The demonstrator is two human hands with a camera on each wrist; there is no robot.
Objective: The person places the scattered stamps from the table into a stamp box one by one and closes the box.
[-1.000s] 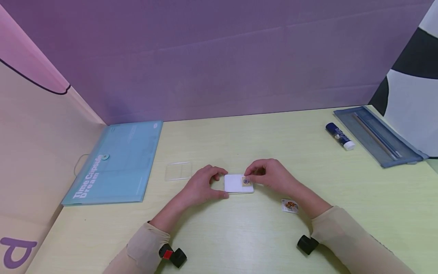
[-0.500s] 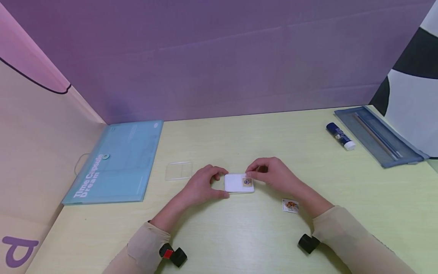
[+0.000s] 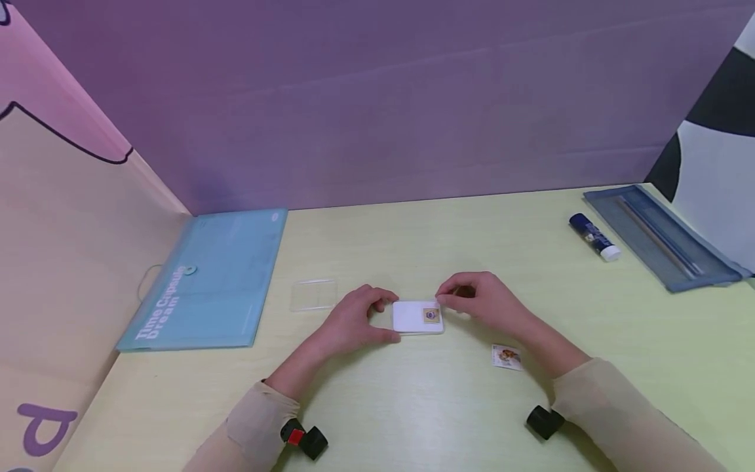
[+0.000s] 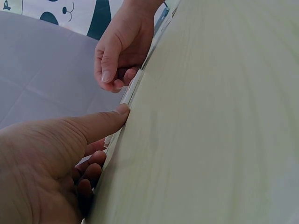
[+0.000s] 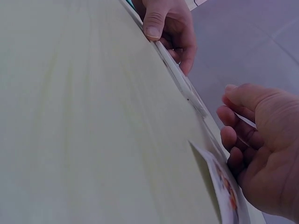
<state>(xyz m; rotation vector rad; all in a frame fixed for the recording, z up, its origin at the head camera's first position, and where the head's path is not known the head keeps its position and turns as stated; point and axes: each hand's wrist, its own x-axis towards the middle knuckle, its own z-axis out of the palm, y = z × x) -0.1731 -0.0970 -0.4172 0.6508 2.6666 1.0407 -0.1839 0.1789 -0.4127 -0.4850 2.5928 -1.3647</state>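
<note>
The white card [image 3: 408, 317] lies flat on the table, a small tan stamp [image 3: 431, 316] on its right part. Thumb and index finger of the left hand [image 3: 356, 322] grip the card's left side; the left wrist view shows its thumb [image 4: 105, 123] at the card's thin edge [image 4: 133, 88]. By the card's upper right corner is the right hand [image 3: 486, 301], its thumb and index finger close together beside the stamp. In the right wrist view the fingers of the right hand [image 5: 268, 144] are loosely bent, with nothing visible between them. A food-picture stamp [image 3: 506, 357] lies below the right wrist.
Left of the left hand lies a clear plastic case [image 3: 313, 295], with a blue document folder [image 3: 221, 282] farther left. A glue stick [image 3: 594, 237] and a grey-blue mesh pouch [image 3: 666, 237] lie at the back right. A purple partition [image 3: 383, 105] stands behind the table.
The right hand's fingertips have drawn off the stamp, which now shows whole on the card. The left hand keeps its hold on the card. The head view has shifted slightly.
</note>
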